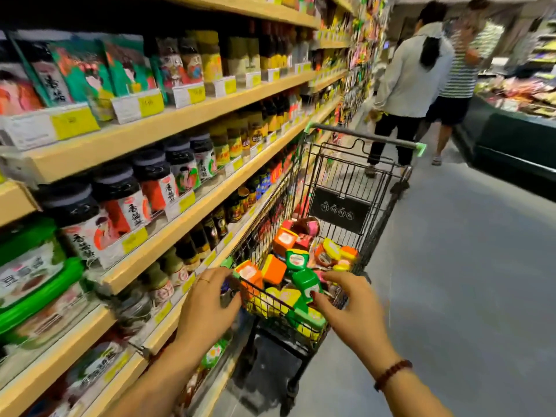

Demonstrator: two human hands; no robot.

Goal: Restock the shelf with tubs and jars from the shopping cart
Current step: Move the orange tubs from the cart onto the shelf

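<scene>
A long wooden shelf [186, 115] runs down the left side of the aisle in several tiers, stocked with packets on top, rows of black-lidded jars [120, 200] and dark bottles below, and green-lidded tubs [33, 284] at the near left; yellow price tags [150, 105] line its edges. The grey floor [451, 281] fills the right side, with a dark chilled case [511, 139] along the far right. The black wire shopping cart [340, 176] stands just beside the shelf, its handle at the far end. Beyond it two people [412, 79] stand in the aisle with their backs turned. The cart's basket holds a loose heap of small tubs and jars in orange, green, yellow and pink, among them an orange tub [273, 269] and a green tub [307, 282] near the front. Both hands are well apart over the near end of the basket. The left hand [207, 302] reaches over the near left corner, fingers bent toward an orange-lidded tub [248, 273]; blur hides whether it grips anything. The right hand [346, 302] has its fingers spread and holds nothing, thumb tip by the green tub. A beaded bracelet [391, 374] circles the right wrist, and a thin ring [205, 280] sits on a left finger.
</scene>
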